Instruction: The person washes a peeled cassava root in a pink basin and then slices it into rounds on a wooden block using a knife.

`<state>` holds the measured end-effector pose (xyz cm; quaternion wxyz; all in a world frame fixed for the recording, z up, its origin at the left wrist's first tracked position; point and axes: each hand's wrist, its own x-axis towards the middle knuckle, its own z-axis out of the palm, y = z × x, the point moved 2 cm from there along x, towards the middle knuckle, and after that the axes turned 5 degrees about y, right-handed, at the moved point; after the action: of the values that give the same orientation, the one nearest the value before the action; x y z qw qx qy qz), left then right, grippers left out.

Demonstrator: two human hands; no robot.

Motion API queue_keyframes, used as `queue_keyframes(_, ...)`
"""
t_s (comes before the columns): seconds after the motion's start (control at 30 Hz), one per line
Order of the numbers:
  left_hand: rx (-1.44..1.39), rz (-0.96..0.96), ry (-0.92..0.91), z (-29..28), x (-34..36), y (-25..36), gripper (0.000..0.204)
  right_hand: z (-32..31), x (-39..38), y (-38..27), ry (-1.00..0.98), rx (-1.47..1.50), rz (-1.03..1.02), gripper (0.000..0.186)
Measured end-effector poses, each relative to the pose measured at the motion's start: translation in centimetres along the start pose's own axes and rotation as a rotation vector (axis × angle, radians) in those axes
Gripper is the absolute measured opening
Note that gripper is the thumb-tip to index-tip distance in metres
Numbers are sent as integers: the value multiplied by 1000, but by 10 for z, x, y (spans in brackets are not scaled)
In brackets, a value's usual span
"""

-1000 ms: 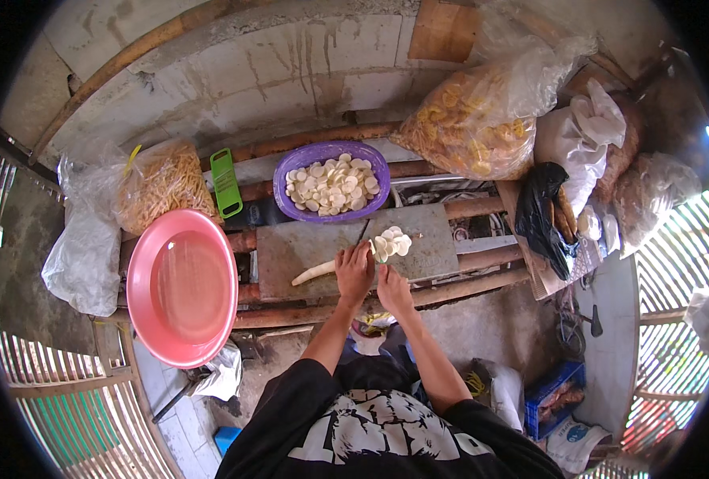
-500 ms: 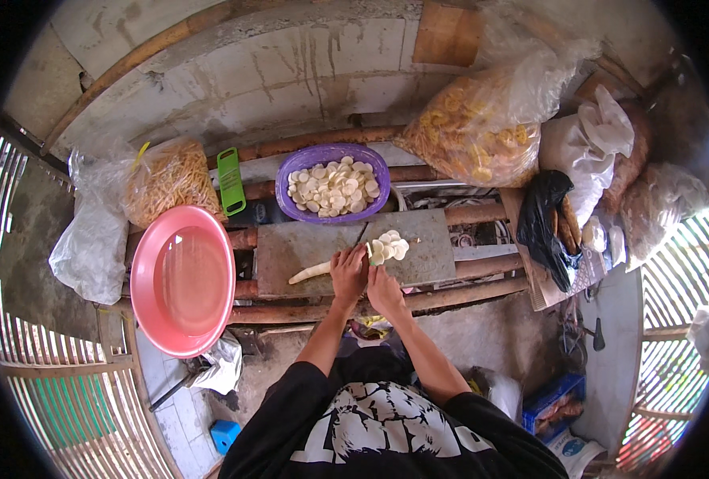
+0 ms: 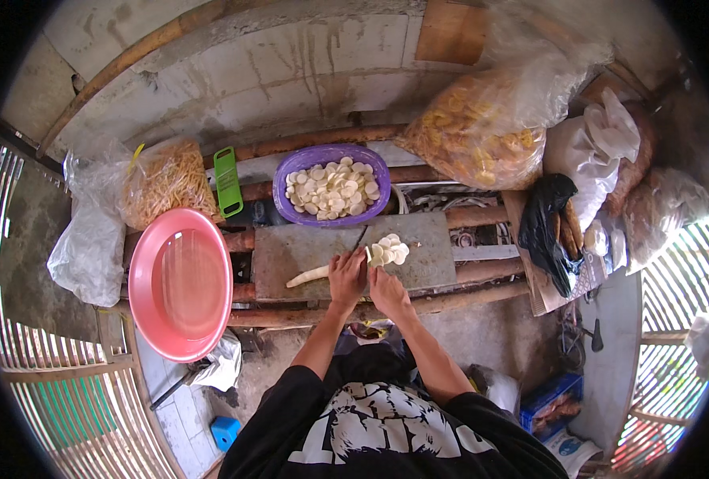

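Observation:
A long peeled white root [image 3: 306, 277], much like cassava, lies across a grey board [image 3: 430, 271]. My left hand [image 3: 347, 277] is closed over its thicker end, fingers pressed together. Just right of it, my right hand [image 3: 388, 292] grips a knife [image 3: 368, 255]; only a sliver of blade shows by the left fingertips, and the handle is mostly hidden in the fist. Thin round white slices [image 3: 390, 251] lie in a loose heap on the board beyond the right hand. Behind the board a purple basin [image 3: 283, 199] holds many similar slices.
A pink basin of liquid [image 3: 140, 279] stands at left, near a green grater [image 3: 227, 182]. Bags of fried strips [image 3: 171, 180] and yellow chips [image 3: 482, 132] flank the back. A black plastic bag [image 3: 546, 231] with brown roots sits at right. Gaps show between the bench's wooden poles [image 3: 482, 270].
Both hands stay nearly in place at the root's cut end. The slices beside them have shifted slightly, and the whole view has tilted a little.

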<state>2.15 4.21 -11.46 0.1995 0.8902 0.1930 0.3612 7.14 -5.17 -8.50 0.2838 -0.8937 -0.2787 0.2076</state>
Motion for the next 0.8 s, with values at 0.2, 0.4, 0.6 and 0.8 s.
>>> queue_keyframes(0.2,-7,-10,9,-1,-1,1,20,-2,2,-5,-12,-41,10,34)
queue_keyframes(0.4,11,4,-10,-1,1,0,21,5,21,-2,-14,-28,55,37)
queue_keyframes(0.6,25,13,-65,4,3,-7,25,6,29,-1,-35,-33,103,39)
queue_keyframes(0.8,65,54,-127,9,-3,-12,33,4,32,-3,-48,-39,96,39)
